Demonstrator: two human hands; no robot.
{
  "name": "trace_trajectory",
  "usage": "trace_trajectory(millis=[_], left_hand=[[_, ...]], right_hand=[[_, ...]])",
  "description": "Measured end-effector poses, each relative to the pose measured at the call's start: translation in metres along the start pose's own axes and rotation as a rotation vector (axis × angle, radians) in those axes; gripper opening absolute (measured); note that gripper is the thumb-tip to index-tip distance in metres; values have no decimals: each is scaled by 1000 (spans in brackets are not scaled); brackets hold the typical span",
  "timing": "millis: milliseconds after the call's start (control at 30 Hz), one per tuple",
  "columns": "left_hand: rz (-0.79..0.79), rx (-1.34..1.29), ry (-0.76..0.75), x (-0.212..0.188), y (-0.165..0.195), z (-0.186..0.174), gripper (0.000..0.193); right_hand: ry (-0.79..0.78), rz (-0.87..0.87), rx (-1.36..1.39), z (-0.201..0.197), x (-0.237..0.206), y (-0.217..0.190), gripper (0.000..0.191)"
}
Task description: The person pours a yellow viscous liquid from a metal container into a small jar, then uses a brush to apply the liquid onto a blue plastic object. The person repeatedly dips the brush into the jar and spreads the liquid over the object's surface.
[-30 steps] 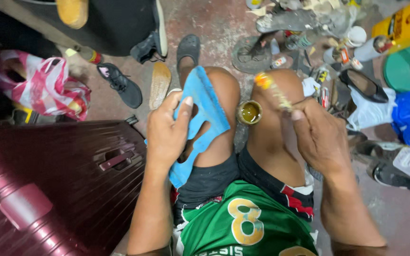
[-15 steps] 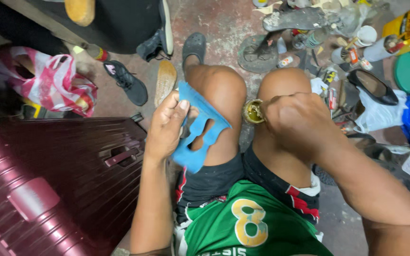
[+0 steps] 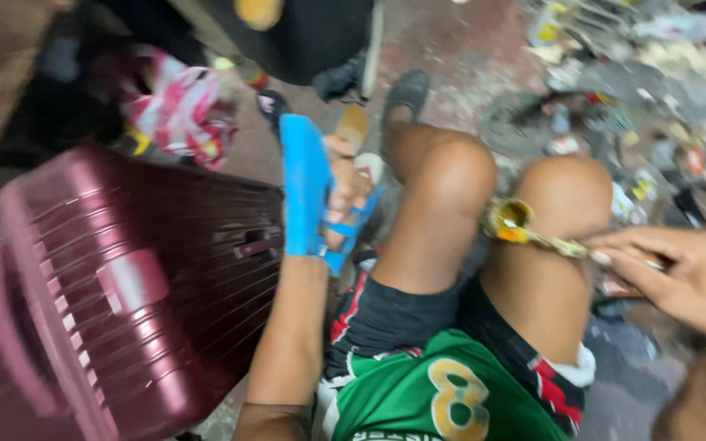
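L hand point(image 3: 345, 192) is closed around a blue flat sandal sole point(image 3: 306, 186), fingers hooked through its strap loops; sole stands on edge, long axis running away from the body, toe end pointing off toward the floor beyond, heel end down by the wrist. It sits outboard of the L knee, just beside a maroon ribbed suitcase point(image 3: 124, 286) on that hand's outer side.

R hand point(image 3: 680, 273) is pinched shut on a thin brush handle point(image 3: 569, 245), thumb + fingertips together. Handle runs sideways from the R hand toward the L, its far end meeting a small round gold-coloured tin point(image 3: 510, 219) wedged between the two knees. Can't tell if the tip is inside the tin or just at its rim, too blurred.

Key relation: tin + brush lie between the hands, close to the R hand; sole is well apart from them, across the L thigh. R hand is the nearer one to the tin, L hand the only one on the sole.

Beyond the R hand: blurred clutter on the floor point(image 3: 467, 57). Beyond the L hand: pink-white bag point(image 3: 177, 110)
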State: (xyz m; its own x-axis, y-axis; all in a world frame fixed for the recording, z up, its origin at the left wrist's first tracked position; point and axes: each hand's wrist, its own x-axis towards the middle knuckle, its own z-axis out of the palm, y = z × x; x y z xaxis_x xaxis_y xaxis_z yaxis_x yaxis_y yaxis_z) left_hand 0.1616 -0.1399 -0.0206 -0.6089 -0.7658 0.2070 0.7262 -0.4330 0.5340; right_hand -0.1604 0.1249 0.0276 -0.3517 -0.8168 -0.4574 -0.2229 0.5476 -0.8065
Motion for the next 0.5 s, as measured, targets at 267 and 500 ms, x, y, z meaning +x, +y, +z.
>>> trace_trajectory(millis=[267, 500], left_hand=[[32, 415, 33, -2, 1, 7, 39], [69, 1123, -40, -10, 22, 19, 28]], right_hand=[[-4, -104, 94, 16, -16, 24, 23], [35, -177, 256, 20, -25, 52, 22]])
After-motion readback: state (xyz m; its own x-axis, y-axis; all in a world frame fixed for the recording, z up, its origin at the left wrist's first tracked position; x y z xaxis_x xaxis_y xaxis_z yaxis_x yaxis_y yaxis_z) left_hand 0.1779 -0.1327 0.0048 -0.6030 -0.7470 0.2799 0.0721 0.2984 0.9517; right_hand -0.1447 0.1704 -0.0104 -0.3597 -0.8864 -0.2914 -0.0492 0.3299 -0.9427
